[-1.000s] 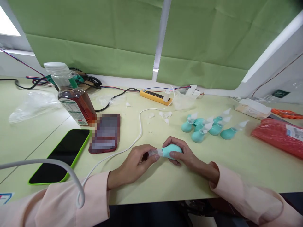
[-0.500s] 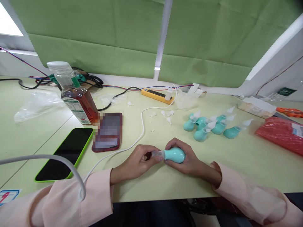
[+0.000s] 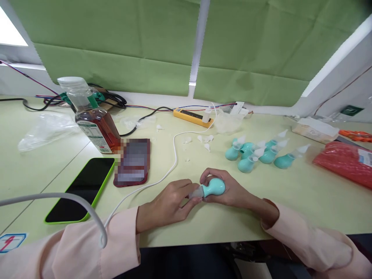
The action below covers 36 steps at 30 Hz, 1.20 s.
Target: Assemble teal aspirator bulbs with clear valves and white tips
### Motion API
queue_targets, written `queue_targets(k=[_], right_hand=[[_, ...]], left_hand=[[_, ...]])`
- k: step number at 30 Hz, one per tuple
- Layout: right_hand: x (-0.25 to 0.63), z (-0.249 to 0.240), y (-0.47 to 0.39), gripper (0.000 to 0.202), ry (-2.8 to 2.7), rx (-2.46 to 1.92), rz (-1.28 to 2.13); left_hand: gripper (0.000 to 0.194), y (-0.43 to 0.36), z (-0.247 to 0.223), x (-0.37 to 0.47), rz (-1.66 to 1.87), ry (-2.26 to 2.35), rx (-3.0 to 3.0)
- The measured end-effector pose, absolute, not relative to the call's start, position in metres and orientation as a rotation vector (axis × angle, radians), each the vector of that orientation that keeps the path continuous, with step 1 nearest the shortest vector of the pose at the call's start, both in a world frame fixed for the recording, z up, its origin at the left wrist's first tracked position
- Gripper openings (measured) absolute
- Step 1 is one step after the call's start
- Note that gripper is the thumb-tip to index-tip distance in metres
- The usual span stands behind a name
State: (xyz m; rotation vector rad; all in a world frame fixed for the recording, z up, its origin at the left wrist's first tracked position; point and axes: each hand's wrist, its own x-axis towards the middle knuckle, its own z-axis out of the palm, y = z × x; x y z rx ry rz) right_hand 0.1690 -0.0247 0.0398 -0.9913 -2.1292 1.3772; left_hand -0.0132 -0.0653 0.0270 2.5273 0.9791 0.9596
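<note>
Close to the table's front edge, my right hand (image 3: 229,189) is closed around the teal bulb of a bulb syringe (image 3: 215,186), which lies roughly level with its narrow end to the left. My left hand (image 3: 170,203) pinches the translucent nozzle (image 3: 197,192) at that neck. Fingers partly cover the nozzle, so its tip cannot be made out. Beyond my right hand stands a group of several teal bulb syringes (image 3: 246,164) with pale pointed nozzles.
Small white scraps (image 3: 207,147) lie mid-table. A white cable (image 3: 175,149) runs from the yellow power strip (image 3: 192,117) past my left sleeve. On the left are a green-cased phone (image 3: 83,190), a dark red phone (image 3: 132,162) and a bottle (image 3: 94,128); a red plastic package (image 3: 343,161) lies right.
The bulb has tilted slightly, its round end rising a little, and my right-hand fingers have shifted on it. My left hand has turned slightly, still at the nozzle.
</note>
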Motion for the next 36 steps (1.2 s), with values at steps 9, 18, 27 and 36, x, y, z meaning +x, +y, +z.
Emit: queue_targets(k=[9,18,27,36], right_hand=[[0.172,0.048,-0.02,0.036,-2.04,-1.264,1.842],[0.179,0.046,-0.017,0.028,-1.821,-1.018,2.074],[0.176,0.044,-0.032,0.033,-2.246,-0.863,1.108],[0.182,0.023,-0.029,0.02,-2.529,-0.658,0.222]], left_hand=[[0.016,-0.07,0.027,-0.01,0.84,0.944,3.114],[0.023,-0.065,0.039,-0.019,0.713,0.928,2.873],[0.025,-0.058,0.043,-0.02,0.706,0.983,1.834],[0.028,-0.054,0.033,-0.017,0.626,0.897,1.543]])
